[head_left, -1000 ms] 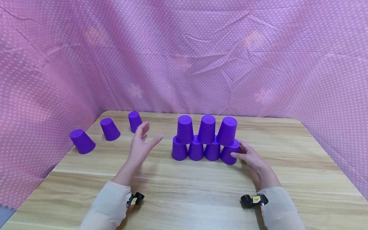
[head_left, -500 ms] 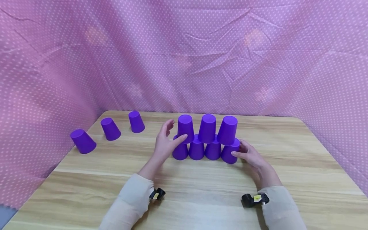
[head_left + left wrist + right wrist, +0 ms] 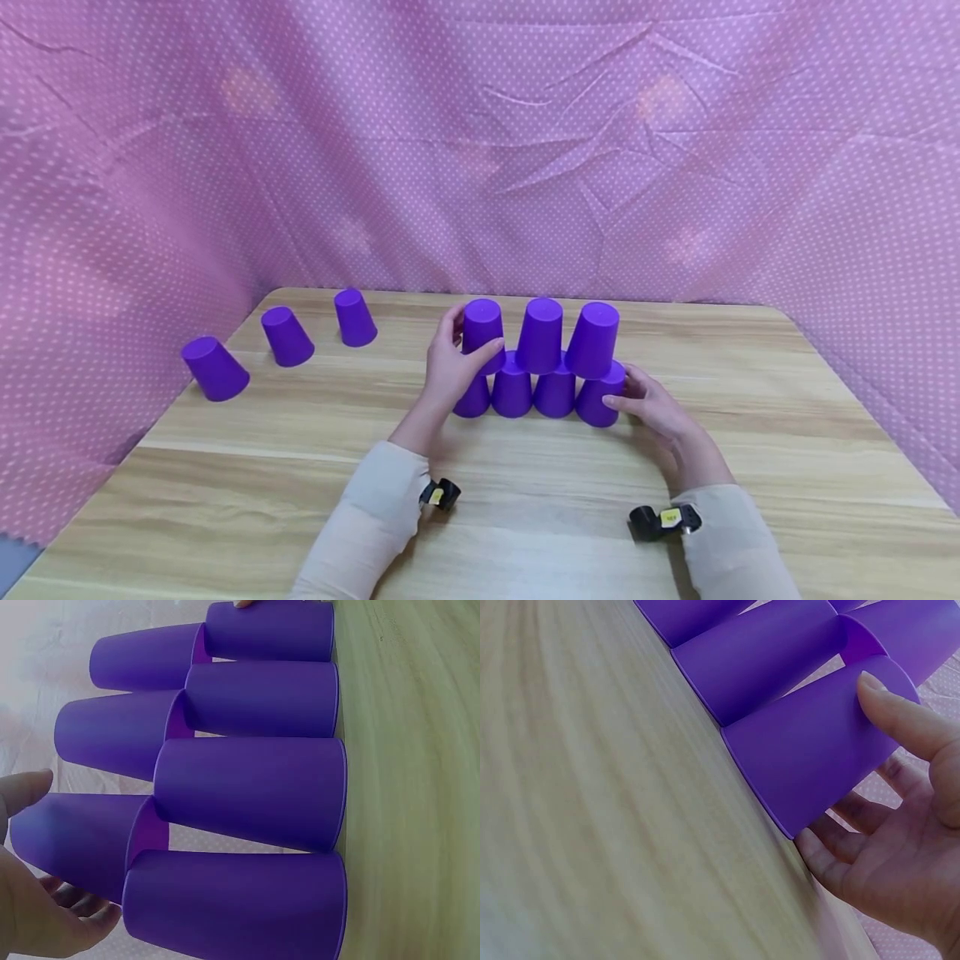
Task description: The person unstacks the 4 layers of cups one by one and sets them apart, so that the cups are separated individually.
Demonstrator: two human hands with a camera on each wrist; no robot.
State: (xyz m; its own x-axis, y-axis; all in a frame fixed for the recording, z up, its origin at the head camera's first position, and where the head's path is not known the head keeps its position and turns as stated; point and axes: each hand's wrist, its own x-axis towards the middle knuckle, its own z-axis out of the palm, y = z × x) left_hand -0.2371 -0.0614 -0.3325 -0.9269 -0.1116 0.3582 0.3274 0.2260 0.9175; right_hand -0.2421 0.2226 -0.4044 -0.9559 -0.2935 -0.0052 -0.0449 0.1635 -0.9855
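Observation:
Several upside-down purple cups stand side by side as a bottom row, with three more upside down across them. My left hand (image 3: 450, 362) is round the upper-left cup (image 3: 482, 321), thumb in front and fingers at its far left side. In the left wrist view its fingertips (image 3: 105, 919) show past that cup. My right hand (image 3: 660, 412) holds the bottom-right cup (image 3: 596, 404). The right wrist view shows the thumb (image 3: 892, 709) on that cup (image 3: 817, 742) and the other fingers curled behind it. The upper-middle cup (image 3: 541, 333) and upper-right cup (image 3: 592, 337) are untouched.
Three separate purple cups stand upside down at the left: a near one (image 3: 216, 371), a middle one (image 3: 288, 337) and a far one (image 3: 356, 318). All are on a wooden table (image 3: 540, 508). A pink dotted cloth (image 3: 480, 150) hangs behind and beside the table.
My left hand has moved right, from beside the far loose cup to the upper-left cup of the stack, and its thumb now lies across that cup. My right hand has stayed in place.

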